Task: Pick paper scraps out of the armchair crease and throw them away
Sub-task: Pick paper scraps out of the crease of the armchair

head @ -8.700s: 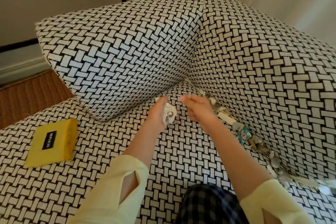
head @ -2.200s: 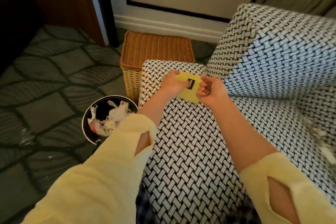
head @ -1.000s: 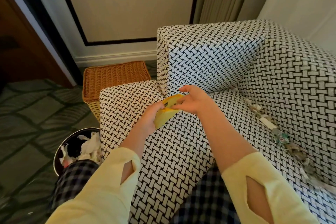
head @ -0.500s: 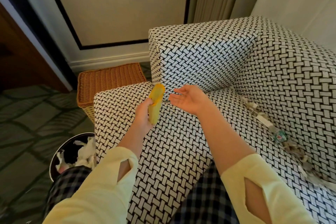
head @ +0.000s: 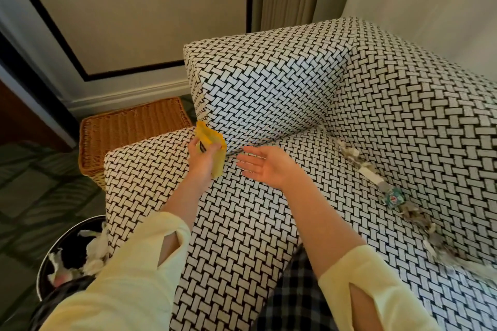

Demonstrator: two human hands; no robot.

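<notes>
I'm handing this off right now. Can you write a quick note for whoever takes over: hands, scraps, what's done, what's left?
Left hand grips a yellow packet over the armchair seat.
Right hand is open, palm up and empty, above the seat.
Paper scraps lie in a line along the crease on the seat's right side.
The bin stands on the floor at lower left.
Done: crumpled paper is already in the bin.
Left: pick out the line of scraps in the right crease and bin them.
</notes>
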